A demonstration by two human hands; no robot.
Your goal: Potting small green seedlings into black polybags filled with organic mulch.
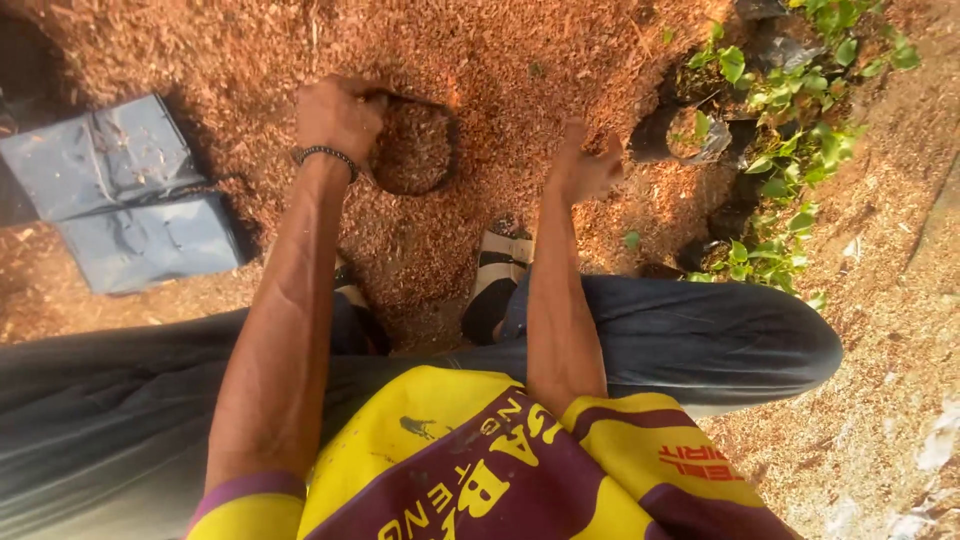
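Observation:
My left hand (337, 115) grips the rim of a black plastic grow bag (413, 150) that sits open in a heap of reddish sawdust-like mulch (500, 60). The bag is filled with the same mulch. A dark bead bracelet circles that wrist. My right hand (583, 168) hovers to the right of the bag, fingers loosely curled with the thumb up; whether it holds any mulch I cannot tell. Both arms reach forward over my crossed legs in dark trousers.
Flat grey plastic bags (120, 190) lie stacked at the left. Filled black bags with small green-leafed seedlings (780, 130) stand in a cluster at the upper right. A sandalled foot (497, 275) rests below the bag. Bare dirt runs along the right side.

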